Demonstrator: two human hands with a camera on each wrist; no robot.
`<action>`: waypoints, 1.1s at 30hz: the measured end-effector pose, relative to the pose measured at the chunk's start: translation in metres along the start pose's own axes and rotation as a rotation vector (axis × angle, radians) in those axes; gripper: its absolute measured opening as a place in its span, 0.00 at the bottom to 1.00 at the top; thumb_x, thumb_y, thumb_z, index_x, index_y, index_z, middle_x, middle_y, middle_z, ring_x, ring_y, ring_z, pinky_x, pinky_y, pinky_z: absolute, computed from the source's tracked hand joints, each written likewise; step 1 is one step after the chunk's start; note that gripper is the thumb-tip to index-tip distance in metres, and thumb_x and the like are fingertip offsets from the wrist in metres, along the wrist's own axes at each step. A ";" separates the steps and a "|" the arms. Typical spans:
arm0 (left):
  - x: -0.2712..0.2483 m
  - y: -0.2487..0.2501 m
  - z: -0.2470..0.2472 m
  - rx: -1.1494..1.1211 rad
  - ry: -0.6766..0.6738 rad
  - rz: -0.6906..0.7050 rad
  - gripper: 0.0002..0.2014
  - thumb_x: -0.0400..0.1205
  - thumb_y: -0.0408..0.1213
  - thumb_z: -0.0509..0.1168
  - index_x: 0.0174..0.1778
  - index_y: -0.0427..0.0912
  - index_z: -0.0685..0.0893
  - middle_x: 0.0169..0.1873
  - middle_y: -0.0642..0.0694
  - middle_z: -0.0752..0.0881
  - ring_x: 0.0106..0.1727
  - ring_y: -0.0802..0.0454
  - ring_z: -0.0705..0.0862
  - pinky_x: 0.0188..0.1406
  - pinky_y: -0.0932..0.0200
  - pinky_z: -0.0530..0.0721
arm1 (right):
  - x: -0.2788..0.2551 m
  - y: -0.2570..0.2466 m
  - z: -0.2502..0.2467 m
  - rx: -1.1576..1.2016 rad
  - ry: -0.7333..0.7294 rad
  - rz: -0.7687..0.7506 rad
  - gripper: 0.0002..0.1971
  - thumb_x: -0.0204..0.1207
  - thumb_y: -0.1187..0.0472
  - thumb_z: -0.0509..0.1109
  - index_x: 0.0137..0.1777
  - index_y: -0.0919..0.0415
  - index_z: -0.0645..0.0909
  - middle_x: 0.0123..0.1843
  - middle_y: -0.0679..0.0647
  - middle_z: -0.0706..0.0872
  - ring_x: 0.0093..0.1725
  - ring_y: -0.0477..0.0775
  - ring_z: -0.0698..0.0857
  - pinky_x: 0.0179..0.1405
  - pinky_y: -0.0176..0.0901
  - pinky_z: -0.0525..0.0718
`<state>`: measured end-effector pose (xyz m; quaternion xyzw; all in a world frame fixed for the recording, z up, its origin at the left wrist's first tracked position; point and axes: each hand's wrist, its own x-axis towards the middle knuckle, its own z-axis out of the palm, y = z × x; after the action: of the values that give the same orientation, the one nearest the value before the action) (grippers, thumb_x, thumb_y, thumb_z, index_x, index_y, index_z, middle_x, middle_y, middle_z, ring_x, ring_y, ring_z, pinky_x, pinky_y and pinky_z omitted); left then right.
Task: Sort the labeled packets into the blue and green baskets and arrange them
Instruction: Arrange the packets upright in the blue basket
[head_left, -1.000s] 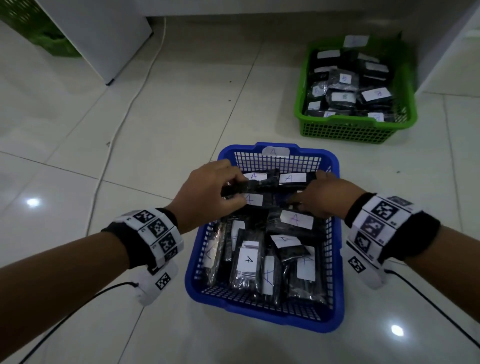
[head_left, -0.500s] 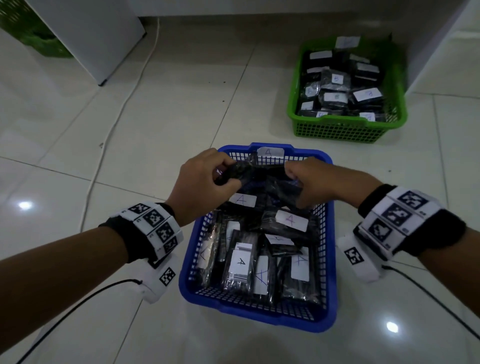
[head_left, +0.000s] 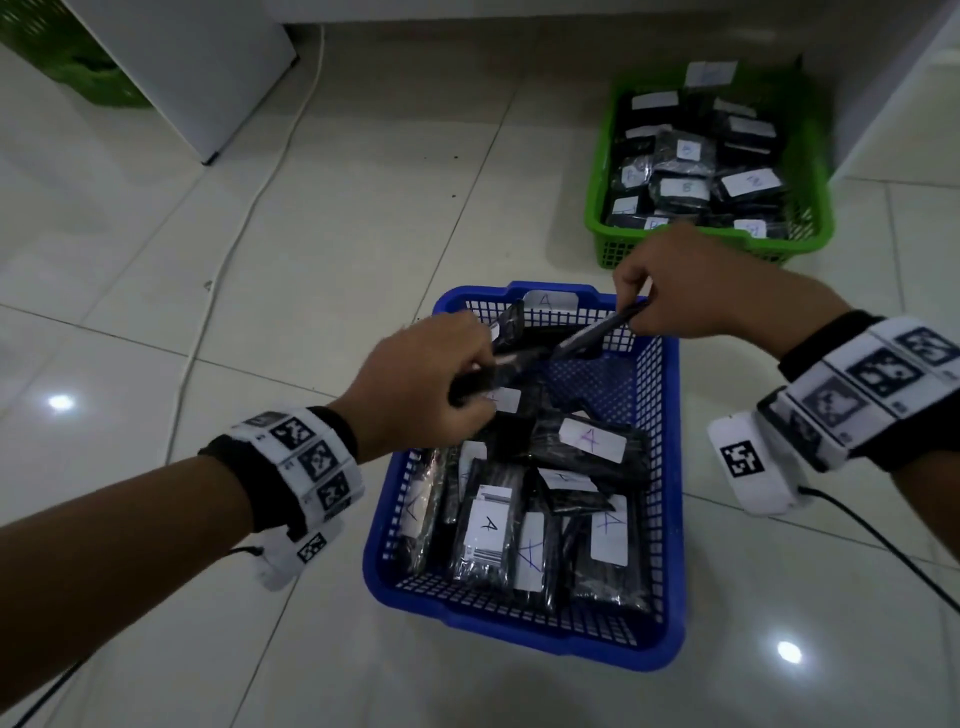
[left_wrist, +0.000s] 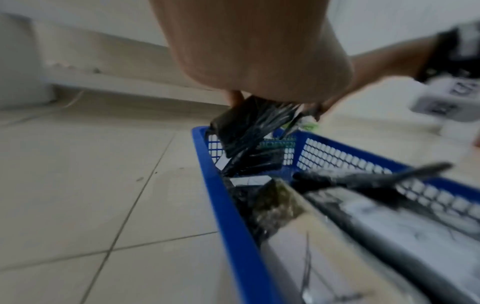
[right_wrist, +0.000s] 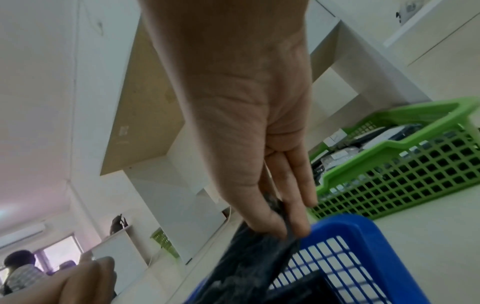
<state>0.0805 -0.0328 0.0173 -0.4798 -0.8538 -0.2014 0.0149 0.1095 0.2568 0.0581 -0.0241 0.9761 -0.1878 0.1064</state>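
Above the far end of the blue basket (head_left: 670, 467), packets (head_left: 506, 340) are being clamped by the left hand (head_left: 415, 384) and another packet (head_left: 597, 332) pinched by the right hand (head_left: 675, 291); arranging seems under way, and setting them down in rows below the hands is probably being called for next.

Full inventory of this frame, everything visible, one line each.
blue basket: one, blue, on the floor in front of the person, tagged A.
green basket: one, green, far right on the floor.
packets in the blue basket: many, black with white A labels.
packets in the green basket: many, black with white labels.
lifted packets: a few, black, above the blue basket's far end.
white cable: one, across the tiles, left.
left hand: grips lifted packets.
right hand: pinches one lifted packet.
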 end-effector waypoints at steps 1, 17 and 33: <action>-0.003 0.003 0.004 0.052 -0.092 0.076 0.11 0.72 0.48 0.68 0.44 0.50 0.76 0.40 0.58 0.72 0.38 0.58 0.71 0.34 0.66 0.70 | 0.000 0.001 0.006 0.009 0.023 -0.005 0.07 0.66 0.69 0.79 0.37 0.56 0.88 0.36 0.43 0.83 0.40 0.48 0.84 0.42 0.45 0.82; 0.070 -0.012 0.026 0.213 -0.182 -0.124 0.19 0.81 0.47 0.70 0.68 0.50 0.82 0.60 0.50 0.83 0.60 0.48 0.76 0.51 0.50 0.83 | -0.007 0.021 0.051 -0.005 0.059 -0.038 0.09 0.64 0.68 0.78 0.36 0.55 0.83 0.43 0.50 0.82 0.43 0.54 0.81 0.42 0.49 0.83; 0.110 0.006 0.072 0.744 -0.415 0.075 0.19 0.83 0.43 0.68 0.69 0.44 0.82 0.67 0.44 0.82 0.67 0.41 0.77 0.63 0.47 0.77 | -0.042 0.046 0.034 0.166 0.191 -0.001 0.12 0.62 0.68 0.79 0.33 0.50 0.84 0.39 0.46 0.85 0.37 0.39 0.81 0.41 0.48 0.85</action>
<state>0.0384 0.0849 -0.0230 -0.5027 -0.8353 0.2216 0.0222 0.1580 0.2911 0.0182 0.0022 0.9629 -0.2694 0.0143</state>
